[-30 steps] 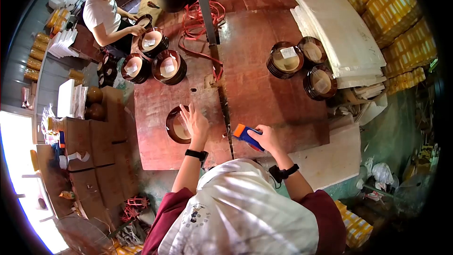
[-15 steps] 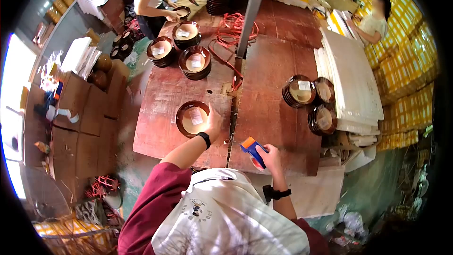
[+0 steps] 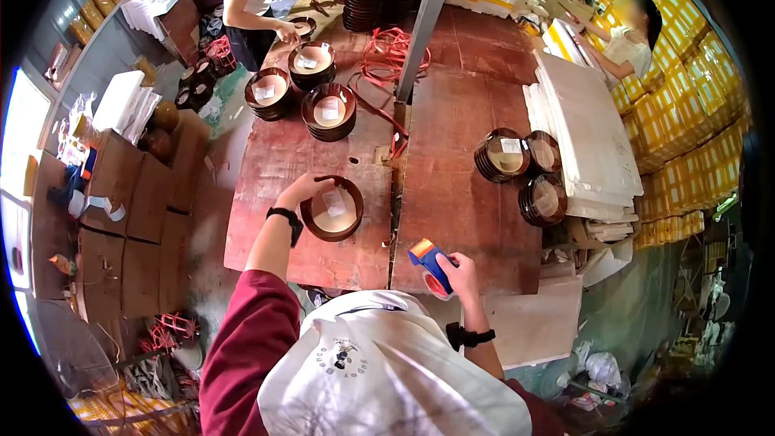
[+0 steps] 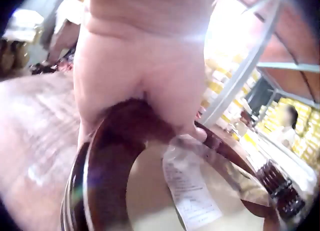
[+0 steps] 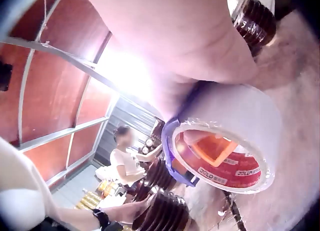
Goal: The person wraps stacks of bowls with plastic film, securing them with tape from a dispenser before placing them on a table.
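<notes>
My left hand [image 3: 303, 190] grips the upper left rim of a dark brown stack of bowls [image 3: 329, 231] with a pale inside and a white paper label [image 3: 333, 201]. In the left wrist view, the left hand [image 4: 142, 66] has its thumb and fingers over the rim, beside the label [image 4: 190, 191]. A blue and orange tape dispenser [image 3: 430, 265] is held in my right hand [image 3: 462, 277], to the right of the stack. The right wrist view has the right hand [image 5: 185, 36] around the dispenser, its tape roll [image 5: 225, 161] facing the camera.
Three labelled bowl stacks [image 3: 328, 112] stand farther back on the left of the red table [image 3: 452, 218], three more [image 3: 504, 155] at the right beside white foam sheets [image 3: 585, 121]. A metal post [image 3: 424, 28] and red strapping [image 3: 387, 56] are mid-table. Two people are beyond.
My left hand has moved from the right side of the near stack to its upper left rim. The right hand still holds the dispenser.
</notes>
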{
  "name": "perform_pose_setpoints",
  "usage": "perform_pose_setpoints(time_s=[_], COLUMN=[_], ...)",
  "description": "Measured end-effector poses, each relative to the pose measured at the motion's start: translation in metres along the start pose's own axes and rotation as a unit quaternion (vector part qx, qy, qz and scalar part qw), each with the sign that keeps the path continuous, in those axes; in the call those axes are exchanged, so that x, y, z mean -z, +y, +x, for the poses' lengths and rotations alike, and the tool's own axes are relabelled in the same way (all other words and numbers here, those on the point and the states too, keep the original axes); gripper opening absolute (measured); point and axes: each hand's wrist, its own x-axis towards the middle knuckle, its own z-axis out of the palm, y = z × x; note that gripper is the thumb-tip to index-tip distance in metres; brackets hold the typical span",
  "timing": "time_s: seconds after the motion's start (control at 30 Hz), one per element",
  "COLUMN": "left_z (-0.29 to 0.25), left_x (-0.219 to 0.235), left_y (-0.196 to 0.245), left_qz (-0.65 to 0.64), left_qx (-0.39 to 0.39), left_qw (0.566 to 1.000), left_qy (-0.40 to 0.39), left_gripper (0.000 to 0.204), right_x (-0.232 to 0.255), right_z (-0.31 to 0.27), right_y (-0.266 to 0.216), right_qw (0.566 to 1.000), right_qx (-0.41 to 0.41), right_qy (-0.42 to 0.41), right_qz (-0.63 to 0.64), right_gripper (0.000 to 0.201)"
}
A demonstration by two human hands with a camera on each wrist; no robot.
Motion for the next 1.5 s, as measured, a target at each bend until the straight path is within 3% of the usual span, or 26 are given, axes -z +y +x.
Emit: perform_pose_setpoints(time_s=[0.07, 0.1, 0.13, 0.2, 0.23, 0.33, 0.4, 0.43, 0.53, 0.67, 0.77, 0.8, 0.9, 0.93, 0.97, 1.0, 1.1, 1.2, 1.33, 1.5], left_z=[0.005, -0.019, -0.022, -0.031, -0.028, -0.058, -0.065, -0.07, -0.071, -0.102, -0.137, -0.143, -0.19, -0.192, -0.201, -0.214, -0.219, -0.234, -0.248, -0.26], left_x=[-0.008, -0.01, -0.013, -0.019, -0.028, -0.067, -0.097, -0.111, -0.143, -0.135, -0.108, -0.105, -0.086, -0.079, -0.077, -0.067, -0.064, -0.054, -0.043, -0.027], left_y=[-0.031, 0.006, 0.001, -0.026, -0.057, -0.076, -0.098, -0.103, -0.119, -0.105, -0.065, -0.072, 0.004, 0.01, 0.014, 0.046, 0.057, 0.07, 0.07, 0.073], left_qz=[-0.065, -0.014, -0.065, -0.164, -0.164, -0.205, -0.351, -0.321, -0.376, -0.372, -0.266, -0.184, -0.172, -0.211, -0.35, -0.48, -0.569, -0.6, -0.549, -0.558], left_qx=[0.081, 0.08, 0.106, 0.163, 0.121, 0.078, 0.033, 0.047, 0.077, 0.142, 0.177, 0.181, 0.075, 0.008, 0.02, 0.026, 0.022, -0.025, -0.027, -0.034], left_qw=[0.993, 0.992, 0.986, 0.961, 0.956, 0.887, 0.808, 0.786, 0.724, 0.786, 0.841, 0.852, 0.893, 0.912, 0.904, 0.868, 0.82, 0.795, 0.831, 0.82], left_qy=[0.062, 0.092, 0.113, 0.153, 0.21, 0.406, 0.472, 0.526, 0.573, 0.474, 0.436, 0.456, 0.409, 0.353, 0.244, 0.128, 0.049, 0.087, 0.087, 0.119], left_gripper=[0.039, 0.04, 0.04, 0.04, 0.04, 0.042, 0.045, 0.047, 0.05, 0.049, 0.048, 0.047, 0.049, 0.047, 0.048, 0.05, 0.052, 0.052, 0.046, 0.036], right_x=[-0.002, -0.003, -0.004, -0.004, -0.003, -0.006, -0.01, -0.013, -0.028, -0.05, -0.067, -0.073, -0.085, -0.089, -0.094, -0.098, -0.109, -0.119, -0.124, -0.13], right_z=[-0.006, -0.004, -0.003, -0.002, 0.0, 0.01, 0.018, 0.023, 0.032, 0.043, 0.049, 0.049, 0.048, 0.046, 0.043, 0.042, 0.043, 0.041, 0.034, 0.032], right_y=[-0.007, -0.01, -0.013, -0.018, -0.027, -0.049, -0.062, -0.068, -0.098, -0.134, -0.157, -0.162, -0.183, -0.193, -0.203, -0.208, -0.218, -0.223, -0.237, -0.241], right_qw=[0.997, 0.996, 0.994, 0.99, 0.987, 0.976, 0.968, 0.966, 0.945, 0.91, 0.889, 0.882, 0.875, 0.873, 0.864, 0.861, 0.853, 0.855, 0.855, 0.851], right_qx=[-0.038, -0.031, -0.023, -0.013, -0.008, 0.031, 0.067, 0.083, 0.144, 0.192, 0.185, 0.186, 0.191, 0.186, 0.197, 0.197, 0.216, 0.229, 0.221, 0.227], right_qy=[-0.025, -0.036, -0.048, -0.074, -0.089, -0.145, -0.181, -0.197, -0.251, -0.327, -0.376, -0.39, -0.411, -0.421, -0.43, -0.438, -0.449, -0.442, -0.455, -0.464], right_qz=[0.058, 0.074, 0.091, 0.122, 0.137, 0.16, 0.163, 0.144, 0.15, 0.165, 0.182, 0.187, 0.167, 0.163, 0.171, 0.17, 0.156, 0.142, 0.114, 0.093], right_gripper=[0.047, 0.042, 0.038, 0.033, 0.032, 0.031, 0.032, 0.034, 0.038, 0.044, 0.047, 0.047, 0.048, 0.048, 0.05, 0.05, 0.053, 0.054, 0.055, 0.053])
